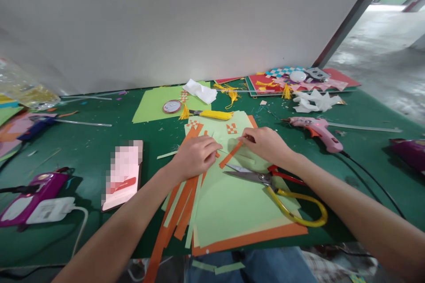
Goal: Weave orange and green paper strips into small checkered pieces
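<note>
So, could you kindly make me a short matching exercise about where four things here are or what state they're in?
Column one
1. scissors
2. phone
3. pink glue gun
4. right hand

Column two
A. pinching an orange strip
B. on the left side of the table
C. blades apart, over light green paper
D. on the right side of the table

Pairs: 1-C, 2-B, 3-D, 4-A
</note>
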`<control>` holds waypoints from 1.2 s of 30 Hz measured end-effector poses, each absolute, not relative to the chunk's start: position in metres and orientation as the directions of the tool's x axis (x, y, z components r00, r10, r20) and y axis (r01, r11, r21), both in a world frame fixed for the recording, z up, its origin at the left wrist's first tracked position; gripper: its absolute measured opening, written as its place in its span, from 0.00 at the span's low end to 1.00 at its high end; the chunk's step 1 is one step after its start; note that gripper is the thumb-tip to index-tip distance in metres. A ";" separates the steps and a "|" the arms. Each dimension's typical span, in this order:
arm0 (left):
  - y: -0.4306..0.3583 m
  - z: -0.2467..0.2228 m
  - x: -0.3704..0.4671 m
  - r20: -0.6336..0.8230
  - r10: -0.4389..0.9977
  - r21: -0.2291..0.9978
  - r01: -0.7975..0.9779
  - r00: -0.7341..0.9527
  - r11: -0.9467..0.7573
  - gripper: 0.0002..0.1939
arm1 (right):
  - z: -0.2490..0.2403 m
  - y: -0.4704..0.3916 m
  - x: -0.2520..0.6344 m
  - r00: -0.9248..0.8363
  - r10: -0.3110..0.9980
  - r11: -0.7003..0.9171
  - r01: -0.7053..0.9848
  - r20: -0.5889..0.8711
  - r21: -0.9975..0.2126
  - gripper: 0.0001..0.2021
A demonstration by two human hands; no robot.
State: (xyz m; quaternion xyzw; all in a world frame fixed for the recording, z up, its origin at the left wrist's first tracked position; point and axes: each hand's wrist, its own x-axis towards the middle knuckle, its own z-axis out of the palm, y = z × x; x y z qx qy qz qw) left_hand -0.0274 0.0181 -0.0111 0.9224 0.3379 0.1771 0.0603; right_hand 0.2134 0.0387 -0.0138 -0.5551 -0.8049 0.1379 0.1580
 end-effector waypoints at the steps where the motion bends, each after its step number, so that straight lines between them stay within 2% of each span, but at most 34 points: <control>1: 0.018 -0.012 -0.028 0.263 0.618 0.224 0.576 0.741 -0.786 0.14 | -0.015 0.038 0.213 -0.343 0.934 0.354 0.855 0.099 -0.379 0.11; 7: 0.019 -0.013 -0.028 0.261 0.572 0.217 0.531 0.777 -0.819 0.15 | -0.018 0.036 0.211 -0.440 0.893 0.445 0.823 0.099 -0.354 0.09; 10: 0.018 -0.015 -0.028 0.284 0.563 0.202 0.525 0.776 -0.827 0.13 | -0.021 0.035 0.210 -0.491 0.857 0.515 0.805 0.156 -0.295 0.13; 15: 0.015 -0.018 -0.025 0.339 0.527 0.198 0.488 0.779 -0.850 0.12 | -0.025 0.034 0.210 -0.498 0.840 0.539 0.809 0.214 -0.233 0.17; 18: 0.016 -0.018 -0.026 0.427 0.546 0.169 0.530 0.721 -0.831 0.13 | -0.025 0.034 0.211 -0.500 0.829 0.552 0.803 0.252 -0.225 0.16; 22: 0.024 -0.018 -0.033 0.565 0.618 0.129 0.682 0.546 -0.720 0.13 | -0.024 0.032 0.210 -0.508 0.812 0.572 0.789 0.286 -0.224 0.14; 24: 0.027 -0.016 -0.037 0.574 0.664 0.143 0.739 0.480 -0.658 0.13 | -0.024 0.031 0.209 -0.515 0.801 0.586 0.779 0.307 -0.223 0.14; 27: 0.026 -0.009 -0.040 0.461 0.761 0.165 0.799 0.456 -0.579 0.14 | -0.025 0.030 0.210 -0.527 0.781 0.608 0.762 0.334 -0.220 0.13; 29: 0.023 -0.003 -0.039 0.293 0.832 0.172 0.831 0.470 -0.530 0.13 | -0.026 0.030 0.210 -0.537 0.770 0.621 0.755 0.343 -0.213 0.13; 32: 0.017 0.006 -0.034 0.032 0.874 0.144 0.863 0.485 -0.485 0.05 | -0.027 0.031 0.210 -0.545 0.764 0.629 0.750 0.345 -0.207 0.13; 36: 0.012 0.009 -0.028 -0.061 0.883 0.069 0.885 0.465 -0.461 0.02 | -0.027 0.031 0.209 -0.553 0.764 0.632 0.747 0.334 -0.208 0.14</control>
